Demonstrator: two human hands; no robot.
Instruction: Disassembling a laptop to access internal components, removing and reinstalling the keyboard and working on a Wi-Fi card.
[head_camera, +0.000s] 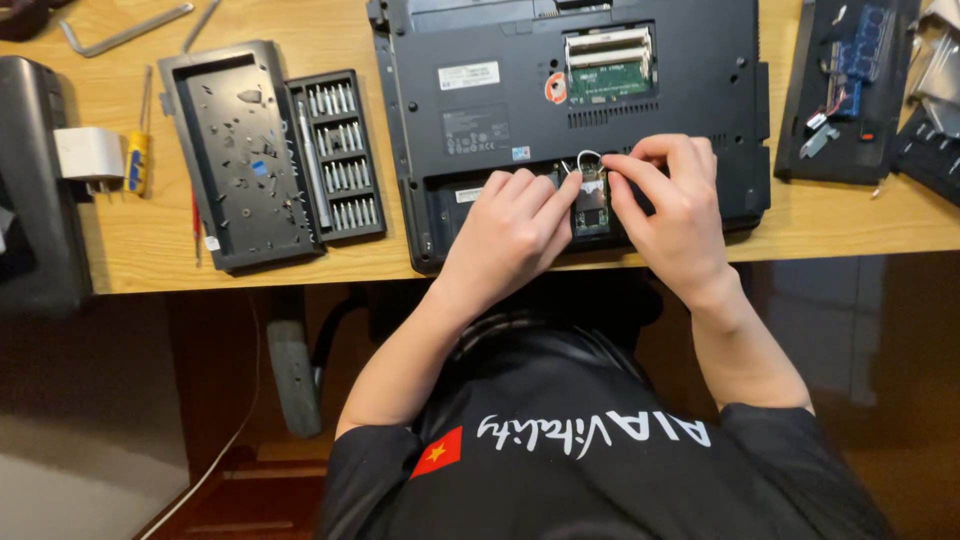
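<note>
Pinching at a small card (591, 210) in the open bay of an upturned black laptop (570, 110), both hands worked close together near the laptop's front edge. Left hand (510, 235) was curled into a loose fist, knuckles up, thumb tip pressed against the card's left edge; whether it truly gripped the card could not be told. Right hand (672, 205) had fingers bent, index and thumb closed on a thin white wire (588, 157) looping up just above the card. The card was small, rectangular, dark green-grey, lying flat in the recess between the two hands, partly hidden by fingertips. Farther up the laptop underside, a second open bay showed green memory sticks (608, 75) with white clips, and a round orange-red sticker (555, 88) sat just left of it. The laptop rested on a light wooden desk (130, 240). Left of it lay a black bit-set case (335, 155) with rows of silver bits, beside a black lid tray (235, 155) scattered with tiny screws. A yellow-handled screwdriver (138, 160) and a white plug adapter (88, 155) sat further left, a metal hex key (120, 32) near the top-left corner. Black removed parts (850, 90) lay at the right.
</note>
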